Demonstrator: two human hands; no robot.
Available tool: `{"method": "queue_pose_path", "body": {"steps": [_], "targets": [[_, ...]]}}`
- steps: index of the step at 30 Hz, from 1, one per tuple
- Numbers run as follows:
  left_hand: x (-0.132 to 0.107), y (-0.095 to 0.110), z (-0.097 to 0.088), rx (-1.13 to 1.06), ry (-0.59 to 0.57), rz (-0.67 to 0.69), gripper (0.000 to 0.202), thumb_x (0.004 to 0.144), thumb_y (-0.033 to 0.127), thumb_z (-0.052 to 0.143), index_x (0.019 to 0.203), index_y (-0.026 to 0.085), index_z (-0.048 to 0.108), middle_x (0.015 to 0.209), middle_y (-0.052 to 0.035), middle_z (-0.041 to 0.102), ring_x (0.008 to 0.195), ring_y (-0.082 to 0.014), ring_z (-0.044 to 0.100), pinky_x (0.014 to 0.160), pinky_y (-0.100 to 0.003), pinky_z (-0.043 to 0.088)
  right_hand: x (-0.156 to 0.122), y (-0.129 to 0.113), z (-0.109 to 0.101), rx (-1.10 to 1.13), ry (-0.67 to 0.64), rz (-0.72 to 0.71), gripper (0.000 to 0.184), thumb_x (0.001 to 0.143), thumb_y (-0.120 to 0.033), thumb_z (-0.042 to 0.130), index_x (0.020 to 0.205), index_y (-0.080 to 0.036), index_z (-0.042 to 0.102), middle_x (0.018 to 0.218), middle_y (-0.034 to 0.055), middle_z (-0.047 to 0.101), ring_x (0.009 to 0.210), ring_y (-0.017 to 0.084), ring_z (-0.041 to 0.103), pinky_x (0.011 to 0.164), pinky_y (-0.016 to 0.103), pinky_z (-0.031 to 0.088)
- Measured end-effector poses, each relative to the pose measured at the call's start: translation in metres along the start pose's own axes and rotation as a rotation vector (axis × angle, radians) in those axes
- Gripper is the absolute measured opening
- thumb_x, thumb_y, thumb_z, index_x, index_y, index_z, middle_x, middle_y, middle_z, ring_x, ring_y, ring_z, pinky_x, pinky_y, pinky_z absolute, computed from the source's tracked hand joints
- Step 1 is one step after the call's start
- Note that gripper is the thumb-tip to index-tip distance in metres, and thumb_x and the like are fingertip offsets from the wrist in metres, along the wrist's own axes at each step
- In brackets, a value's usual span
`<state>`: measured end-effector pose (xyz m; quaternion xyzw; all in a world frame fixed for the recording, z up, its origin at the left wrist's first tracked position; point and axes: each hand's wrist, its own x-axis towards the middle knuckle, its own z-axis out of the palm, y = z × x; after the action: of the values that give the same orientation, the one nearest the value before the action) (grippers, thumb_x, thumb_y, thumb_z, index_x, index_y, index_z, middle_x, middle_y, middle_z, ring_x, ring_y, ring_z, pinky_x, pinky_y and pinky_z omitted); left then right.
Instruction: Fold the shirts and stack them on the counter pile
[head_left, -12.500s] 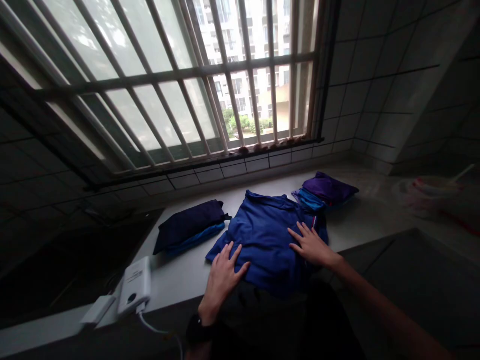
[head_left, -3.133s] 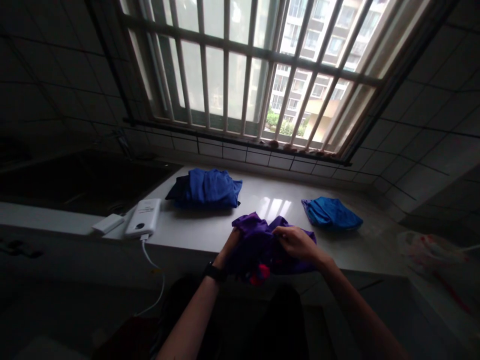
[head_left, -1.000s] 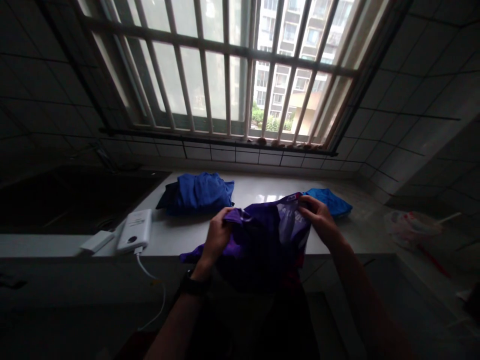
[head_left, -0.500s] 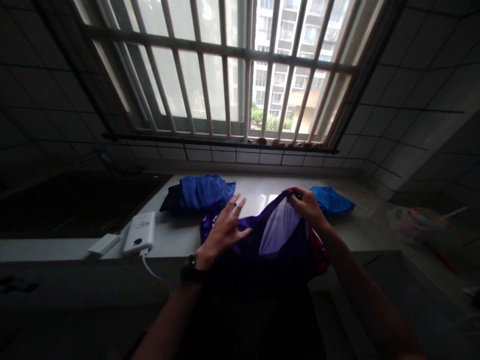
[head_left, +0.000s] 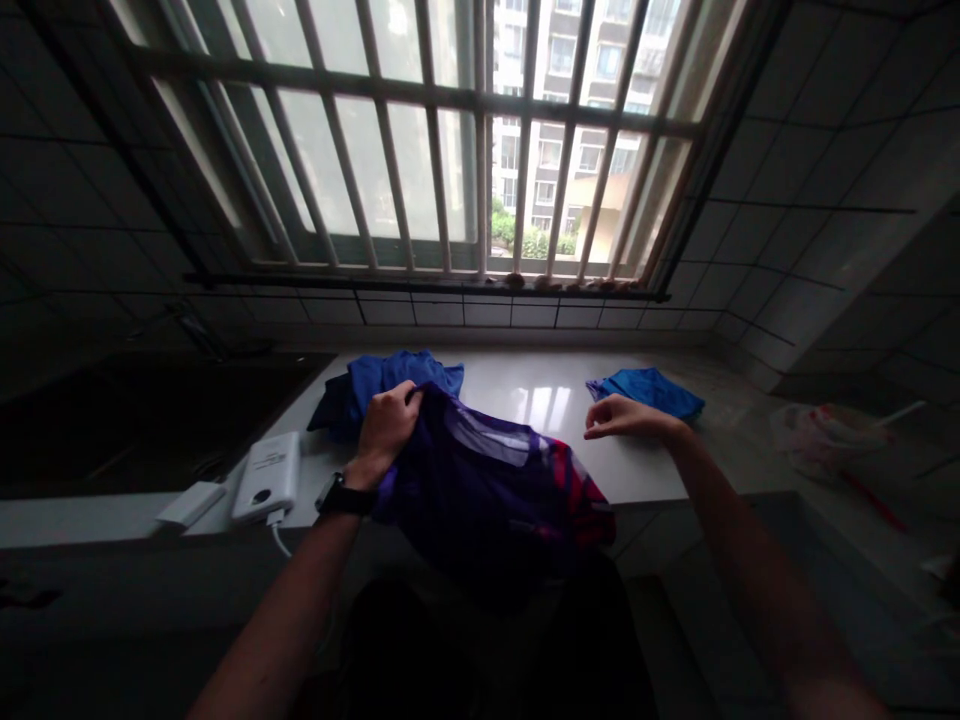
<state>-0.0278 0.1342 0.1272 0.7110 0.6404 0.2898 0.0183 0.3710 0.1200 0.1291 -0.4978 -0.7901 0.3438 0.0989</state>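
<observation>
My left hand [head_left: 386, 420] is closed on the upper left edge of a purple garment with red patches [head_left: 487, 485]. The garment spreads across the front of the white counter [head_left: 540, 385] and hangs over its edge. My right hand [head_left: 619, 415] hovers just above the counter to the right of the garment, fingers loosely curled, nothing visible in them. A folded blue pile on a dark one [head_left: 375, 385] lies just behind my left hand. A small bright blue folded cloth [head_left: 649, 390] sits just beyond my right hand.
A white power bank [head_left: 266, 478] with a cable and a smaller white block [head_left: 191, 503] lie on the counter's left end. A dark sink [head_left: 135, 410] is further left. A barred window [head_left: 450, 150] fills the back wall. A plastic bag [head_left: 825, 445] lies at the right.
The right hand has let go of the purple garment and moved right. The left hand, open half a second ago, now grips its left edge. The garment has dropped flatter onto the counter.
</observation>
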Motion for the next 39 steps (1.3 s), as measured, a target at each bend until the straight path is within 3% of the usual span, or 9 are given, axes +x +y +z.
{"method": "queue_pose_path", "body": {"steps": [5,9,14,18,21,25,30,33,39], "targets": [[0.003,0.026,0.008,0.100,-0.110,0.198,0.033,0.100,0.039,0.038,0.089,0.020,0.063,0.098,-0.0130,0.073,0.100,-0.0271,0.068,0.085,-0.032,0.048,0.024,-0.003,0.085,-0.079,0.089,0.036,0.059,0.065,-0.043,0.088,0.114,-0.017,0.069,0.104,0.0067,0.066,0.083,0.018,0.062,0.074,0.027,0.048],[-0.001,0.022,0.009,0.087,-0.246,0.118,0.035,0.101,0.048,0.034,0.106,0.022,0.057,0.081,-0.0091,0.071,0.089,-0.0291,0.071,0.075,-0.033,0.047,0.031,0.002,0.133,-0.105,0.309,0.067,0.012,0.088,-0.025,0.063,0.096,-0.018,0.068,0.095,0.0065,0.068,0.086,0.020,0.063,0.076,0.027,0.047],[0.031,-0.016,-0.021,0.050,-0.347,0.124,0.041,0.082,0.046,0.058,0.113,0.020,0.053,0.086,-0.0059,0.069,0.087,-0.0289,0.070,0.076,-0.034,0.048,0.025,0.024,0.089,-0.052,0.571,0.176,0.026,0.100,-0.021,0.039,0.110,-0.019,0.062,0.084,0.0065,0.071,0.078,0.021,0.067,0.068,0.027,0.045],[0.077,-0.032,-0.036,-0.018,-0.580,0.255,0.038,0.069,0.026,0.061,0.107,0.021,0.058,0.093,-0.0030,0.069,0.086,-0.0244,0.067,0.076,-0.031,0.051,0.034,0.016,0.026,-0.319,0.538,0.321,0.030,0.102,-0.022,0.038,0.115,-0.017,0.065,0.098,0.0149,0.073,0.091,0.026,0.070,0.076,0.030,0.047],[0.091,-0.024,-0.026,0.151,-0.383,0.245,0.040,0.075,0.014,0.055,0.115,0.015,0.057,0.098,-0.0073,0.068,0.090,-0.0234,0.065,0.081,-0.032,0.052,0.049,-0.003,0.013,-0.530,0.680,0.461,0.040,0.100,-0.017,0.036,0.131,-0.011,0.059,0.128,0.0238,0.065,0.118,0.033,0.061,0.094,0.038,0.046],[0.061,0.004,0.012,0.314,-0.093,0.308,0.047,0.087,0.009,0.047,0.134,0.008,0.050,0.140,-0.0229,0.051,0.129,-0.0320,0.050,0.107,-0.046,0.040,0.064,-0.015,0.065,-0.528,0.650,0.360,0.059,0.100,-0.029,0.040,0.154,-0.006,0.036,0.158,0.0234,0.039,0.142,0.033,0.042,0.114,0.042,0.034],[-0.019,0.017,0.063,0.344,-0.282,0.525,0.042,0.091,0.019,0.049,0.131,0.012,0.058,0.129,-0.0205,0.062,0.116,-0.0310,0.061,0.098,-0.042,0.049,0.060,0.002,0.143,-0.452,0.422,0.312,0.064,0.102,-0.045,0.033,0.157,-0.012,0.035,0.166,0.0158,0.028,0.154,0.029,0.023,0.123,0.052,0.017],[-0.057,-0.002,0.070,0.347,-0.156,0.421,0.040,0.092,0.026,0.050,0.130,0.013,0.059,0.132,-0.0214,0.060,0.121,-0.0335,0.058,0.099,-0.045,0.048,0.050,0.007,0.146,-0.436,0.465,0.326,0.064,0.102,-0.045,0.033,0.156,-0.011,0.037,0.166,0.0150,0.028,0.153,0.028,0.024,0.123,0.049,0.017],[-0.082,-0.065,0.042,0.385,0.163,-0.132,0.050,0.089,0.040,0.051,0.125,0.006,0.056,0.125,-0.0258,0.055,0.117,-0.0395,0.055,0.095,-0.051,0.047,0.056,0.001,0.119,-0.436,0.561,0.440,0.050,0.100,-0.038,0.039,0.132,-0.008,0.062,0.143,0.0256,0.056,0.134,0.036,0.050,0.113,0.051,0.032]]}}
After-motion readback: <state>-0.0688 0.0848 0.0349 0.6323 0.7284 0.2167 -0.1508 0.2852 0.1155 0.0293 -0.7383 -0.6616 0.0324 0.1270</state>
